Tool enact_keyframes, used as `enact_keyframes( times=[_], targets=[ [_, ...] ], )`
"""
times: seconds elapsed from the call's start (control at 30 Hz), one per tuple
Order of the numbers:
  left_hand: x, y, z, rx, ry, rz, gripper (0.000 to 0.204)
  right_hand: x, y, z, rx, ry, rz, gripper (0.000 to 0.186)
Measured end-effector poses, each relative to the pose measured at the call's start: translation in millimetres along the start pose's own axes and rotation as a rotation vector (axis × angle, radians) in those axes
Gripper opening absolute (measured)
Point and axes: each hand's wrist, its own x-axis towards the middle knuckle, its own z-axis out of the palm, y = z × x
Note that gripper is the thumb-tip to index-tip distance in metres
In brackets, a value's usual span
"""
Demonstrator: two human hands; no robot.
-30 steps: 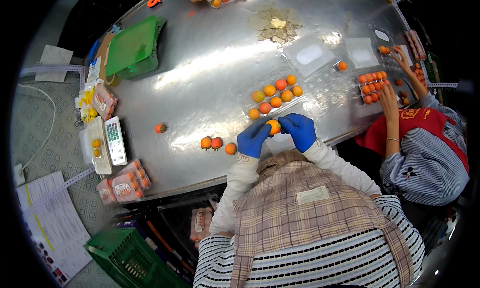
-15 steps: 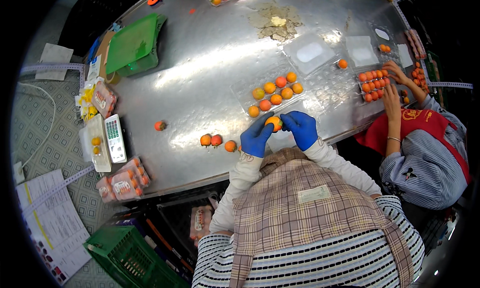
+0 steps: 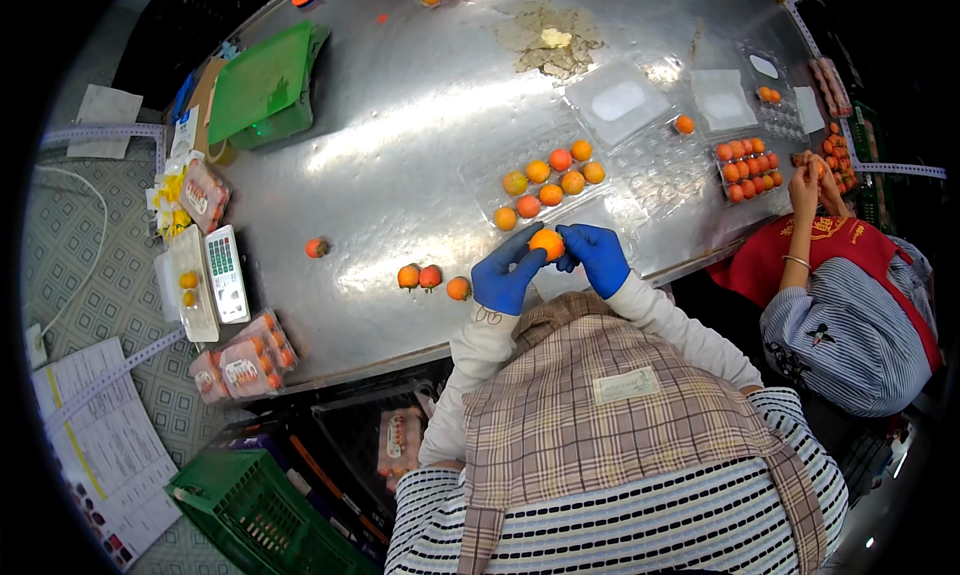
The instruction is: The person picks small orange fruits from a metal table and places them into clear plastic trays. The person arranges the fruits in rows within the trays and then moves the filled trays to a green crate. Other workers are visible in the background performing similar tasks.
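Fruit [image 3: 547,244] held above the bench [image 3: 380,200]

The left hand [image 3: 501,277], in a blue glove, has its thumb and fingers clamped on the fruit, which sits between the fingertips of both hands. The right hand [image 3: 600,259], gloved likewise, has its fingers drawn together at the fruit's right side; whether they grip it or only touch it, I cannot tell.

Just beyond the fingers, a clear tray [image 3: 493,196] carries nine fruits [image 3: 550,195] in two slanting rows. Near the fingers on the left lie three loose fruits [image 3: 430,276], two of them side by side; another fruit [image 3: 316,248] is well to the left.

Beyond the fingers to the right is a lone fruit [image 3: 684,125]. Well right of the fingers, a co-worker's hands [image 3: 804,187] are close together, near rows of orange fruits [image 3: 747,172].

Far left of the fingers are a green box [image 3: 262,90], a scale [image 3: 228,280] and packs [image 3: 245,367] of fruit.
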Motion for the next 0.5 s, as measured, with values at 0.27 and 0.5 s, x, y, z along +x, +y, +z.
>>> enact_keyframes(
  times=[0.27, 0.5],
  targets=[
    [1, 5, -5, -0.128, 0.009, -0.014, 0.031, -2, 0, -1, -0.029, 0.024, -0.011, 0.030],
    [3, -17, -4, -0.136, 0.048, 0.008, 0.045, -5, -9, 0, -0.374, 0.094, -0.175, 0.020]
  ],
)
